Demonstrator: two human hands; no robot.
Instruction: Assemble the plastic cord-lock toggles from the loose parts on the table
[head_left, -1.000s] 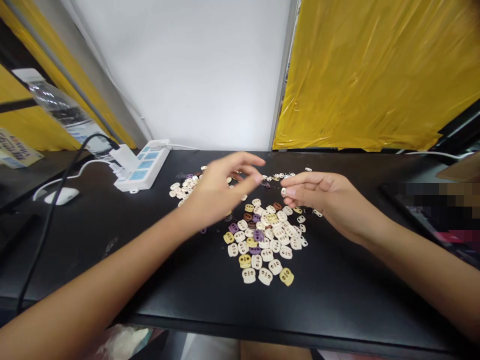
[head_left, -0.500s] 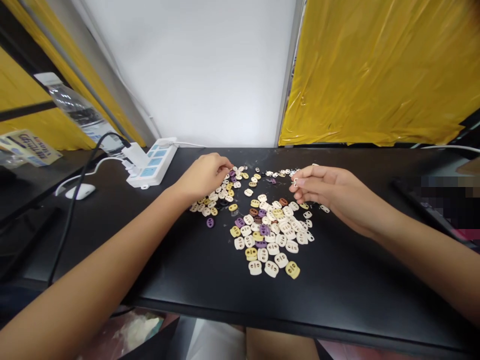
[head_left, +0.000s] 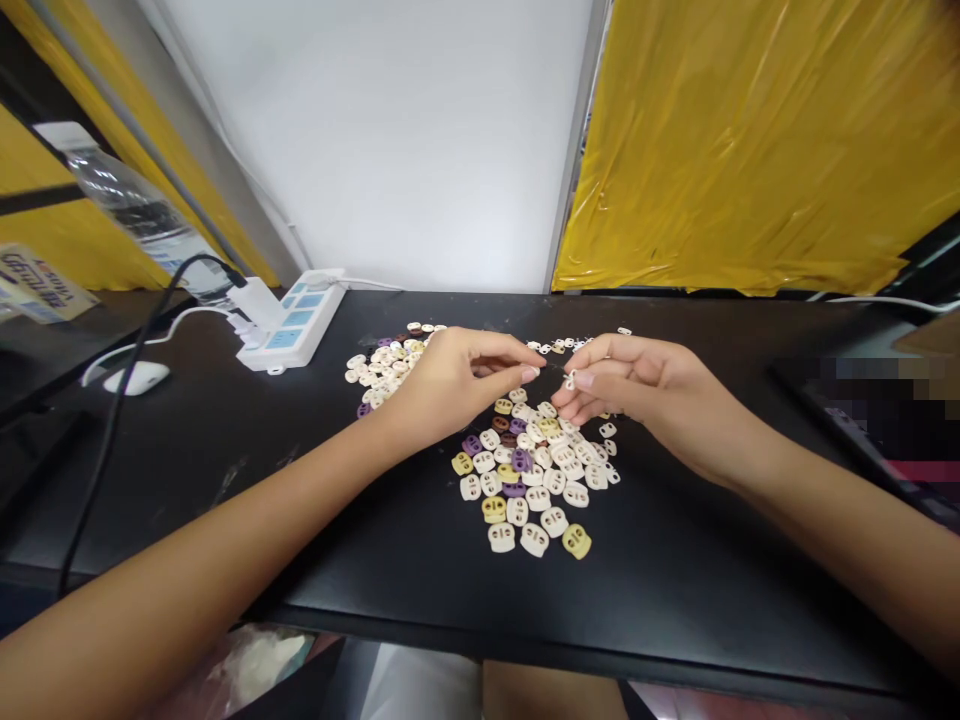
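My left hand point(head_left: 480, 375) is over the black table, thumb and forefinger brought close together; what they pinch, if anything, is too small to make out. A faint thin dark line shows just beyond its fingertips. Facing it, my right hand point(head_left: 634, 380) pinches a small white plastic piece point(head_left: 571, 380) with two loops. The two sets of fingertips are nearly touching. Below and between the hands lies a pile of two-hole cord locks point(head_left: 536, 499), mostly cream, some yellow, purple and brown. A second pile of cord locks point(head_left: 375, 372) lies left of my left hand, partly hidden by it.
Small white pieces point(head_left: 559, 347) form a row at the back of the black table point(head_left: 360, 540). To the left are a white power strip point(head_left: 296, 325) with plugs and cables, a white mouse-like object point(head_left: 137, 378) and a plastic bottle point(head_left: 142, 205). A dark device point(head_left: 847, 440) lies right.
My left hand has moved right, from the left pile to my right hand's fingertips. The left pile's cord locks now show further left. My right hand still pinches the white piece.
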